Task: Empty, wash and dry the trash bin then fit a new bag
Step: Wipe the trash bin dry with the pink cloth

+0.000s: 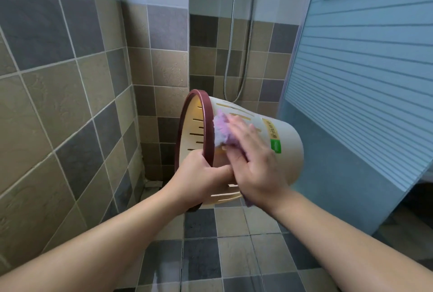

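A cream trash bin (288,142) with slotted sides and a dark red rim (208,127) is held sideways in the air, its mouth facing left. My left hand (199,179) grips the rim at its lower edge, fingers curled over it. My right hand (253,163) lies flat on the bin's outer wall and presses a purple cloth (221,131) against it. The cloth sticks out above the fingers and below the wrist. A yellow and green label (274,137) shows on the bin's side.
Tiled walls stand to the left and behind. A shower hose (230,41) hangs on the back wall. A frosted sliding door (360,76) stands on the right. The tiled floor (234,256) below is partly wet.
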